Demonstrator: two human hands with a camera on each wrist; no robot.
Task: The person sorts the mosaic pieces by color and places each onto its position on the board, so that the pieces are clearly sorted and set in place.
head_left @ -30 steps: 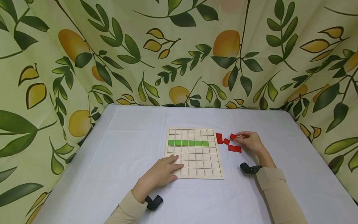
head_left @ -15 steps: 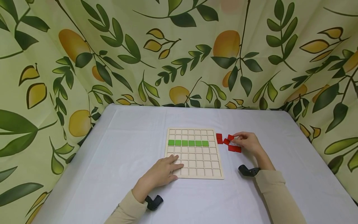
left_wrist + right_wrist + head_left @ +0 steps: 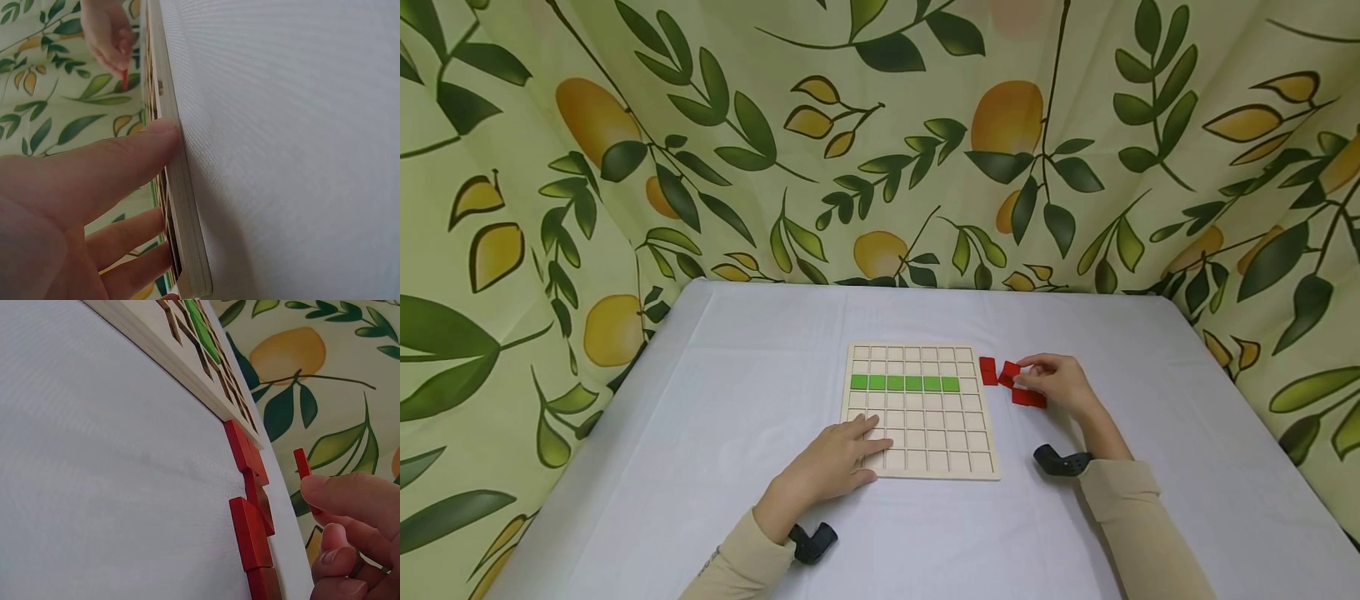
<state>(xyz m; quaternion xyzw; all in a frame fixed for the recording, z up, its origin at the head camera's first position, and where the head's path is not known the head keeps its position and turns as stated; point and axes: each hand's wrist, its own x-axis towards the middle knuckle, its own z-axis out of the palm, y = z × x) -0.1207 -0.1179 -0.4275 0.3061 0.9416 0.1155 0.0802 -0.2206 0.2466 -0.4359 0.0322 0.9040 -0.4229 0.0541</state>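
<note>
A pale wooden grid board [image 3: 932, 417] lies on the table, with a row of green square tiles [image 3: 896, 383] set across its third row from the back. My left hand [image 3: 831, 458] rests on the board's near left corner, fingers spread; the left wrist view shows its thumb [image 3: 125, 156] against the board's edge. Between thumb and fingertips my right hand [image 3: 1060, 382] pinches a red square tile [image 3: 302, 464], held raised above the table. Below and beside it lie several more red tiles [image 3: 250, 534], right of the board.
White cloth [image 3: 760, 367] covers the table. A curtain [image 3: 880, 142] printed with fruit and leaves hangs behind and along both sides. Each wrist wears a black device, one by the left sleeve [image 3: 812, 543] and one by the right [image 3: 1060, 461].
My right hand has moved a little to the left with the pinched red tile, toward the board. The left hand and the board have stayed where they were.
</note>
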